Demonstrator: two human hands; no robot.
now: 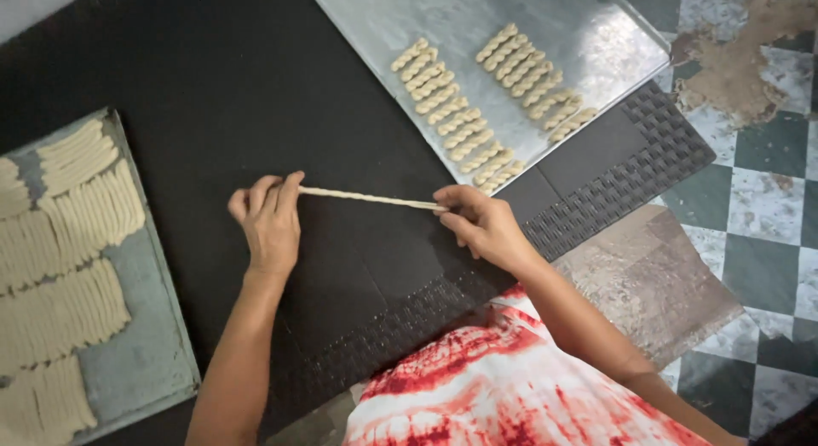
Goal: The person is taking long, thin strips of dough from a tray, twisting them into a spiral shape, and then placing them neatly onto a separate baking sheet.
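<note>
Left hand: the left hand (271,220) rests on the dark mat, fingers curled, its grip closed on the left end of the dough strand.
Right hand: the right hand (481,224) sits on the mat to the right, its fingertips (445,204) pinched on the other end; grip narrow and holding.
Dough strand: the dough strand (368,199) is thin, pale and twisted, drawn out straight between the two hands, sloping slightly downward toward the right. Whether it touches the mat or hangs just above it cannot be told.
Mat: the black woven mat (213,80) covers most of the floor area in view and carries both trays; its textured border shows along the near and right edges.
Upper tray: a metal tray (400,20) lies at an angle beyond the hands, holding two slanted rows of short twisted dough pieces (456,122), set close side by side.
Left tray: a second grey tray (141,361) lies at the left edge, well apart from the left hand, filled with batches of straight dough strips (60,314) laid parallel.
Floor: a chequered tile floor (763,207) in green and pale squares shows at the right, with a worn brownish patch near the top corner.
Clothing: a red and white patterned garment (503,386) occupies the bottom centre, below the right forearm.
</note>
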